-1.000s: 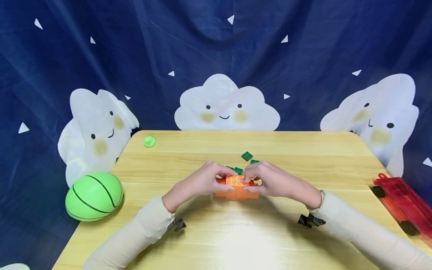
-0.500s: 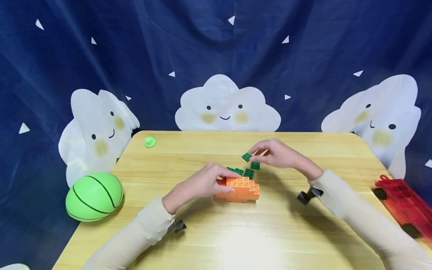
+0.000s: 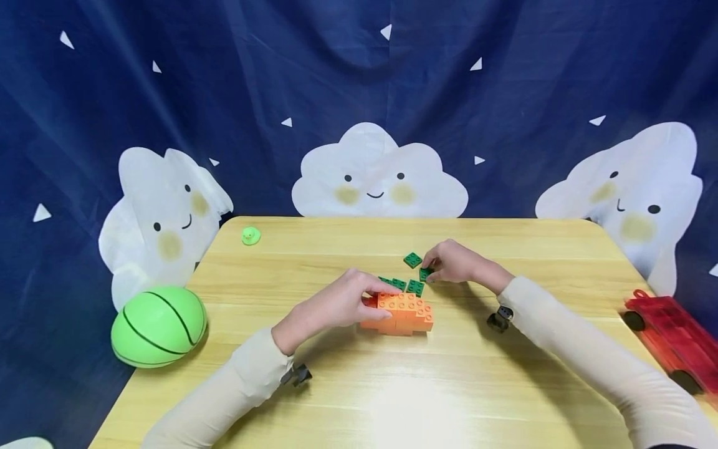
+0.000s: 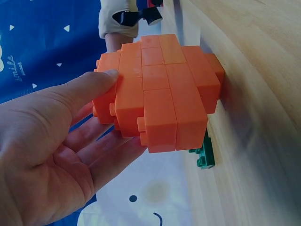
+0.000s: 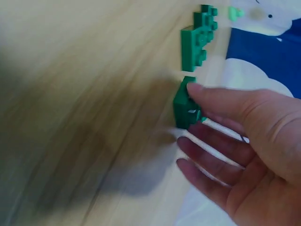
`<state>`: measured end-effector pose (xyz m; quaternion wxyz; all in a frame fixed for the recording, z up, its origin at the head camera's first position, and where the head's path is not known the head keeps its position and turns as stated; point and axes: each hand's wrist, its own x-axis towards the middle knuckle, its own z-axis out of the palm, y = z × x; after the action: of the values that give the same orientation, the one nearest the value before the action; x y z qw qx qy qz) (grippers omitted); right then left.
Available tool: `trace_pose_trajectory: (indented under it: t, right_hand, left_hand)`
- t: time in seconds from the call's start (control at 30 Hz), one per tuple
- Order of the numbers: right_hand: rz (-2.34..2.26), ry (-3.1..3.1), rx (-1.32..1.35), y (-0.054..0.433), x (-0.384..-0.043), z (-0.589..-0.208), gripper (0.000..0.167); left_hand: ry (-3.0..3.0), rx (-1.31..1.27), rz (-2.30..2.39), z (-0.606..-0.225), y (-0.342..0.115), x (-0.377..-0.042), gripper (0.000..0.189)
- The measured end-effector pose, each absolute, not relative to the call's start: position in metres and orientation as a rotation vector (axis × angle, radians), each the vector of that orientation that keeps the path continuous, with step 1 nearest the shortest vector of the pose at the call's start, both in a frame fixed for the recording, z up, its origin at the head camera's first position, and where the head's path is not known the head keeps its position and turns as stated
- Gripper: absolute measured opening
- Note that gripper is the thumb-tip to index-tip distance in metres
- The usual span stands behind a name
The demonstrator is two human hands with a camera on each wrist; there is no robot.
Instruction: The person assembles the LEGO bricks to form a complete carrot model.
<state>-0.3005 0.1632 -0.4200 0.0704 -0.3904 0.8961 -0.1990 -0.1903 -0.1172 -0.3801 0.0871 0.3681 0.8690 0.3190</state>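
My left hand (image 3: 344, 305) grips the left end of a stepped block of orange toy bricks (image 3: 405, 315), thumb on the near side and fingers behind. Joined bricks and side studs show in the left wrist view, where the orange block (image 4: 162, 94) fills the centre. At the back, my right hand (image 3: 454, 262) pinches a small green toy brick (image 5: 184, 103) between thumb and index finger, low over the table. Its other fingers are spread apart. Another green brick (image 3: 412, 259) lies just beyond, and several more green bricks (image 3: 416, 287) lie behind the orange block.
All this is on a wooden table (image 3: 314, 399). A green ball (image 3: 159, 326) sits at its left edge and a small green rubber duck (image 3: 250, 236) at the back left. A red toy cart (image 3: 673, 337) stands at the right edge. A blue cloud-print curtain (image 3: 252, 75) hangs behind.
My right hand has left the orange block, reached to the farthest green brick, then moved slightly nearer to another green one and pinched it. My left hand stays on the orange block.
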Motion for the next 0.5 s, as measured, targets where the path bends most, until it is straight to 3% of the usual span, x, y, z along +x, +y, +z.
trace_pose_trajectory:
  t: [0.27, 0.5]
  right_hand:
    - [-0.605, 2.689, -1.344, 0.171, -0.295, -0.423, 0.011]
    - [-0.821, 2.657, -1.382, 0.171, -0.266, -0.388, 0.017]
  left_hand:
    - [2.587, 1.076, 0.937, -0.377, -0.118, -0.19, 0.041]
    - [2.576, 1.1, 0.943, -0.378, -0.118, -0.192, 0.041]
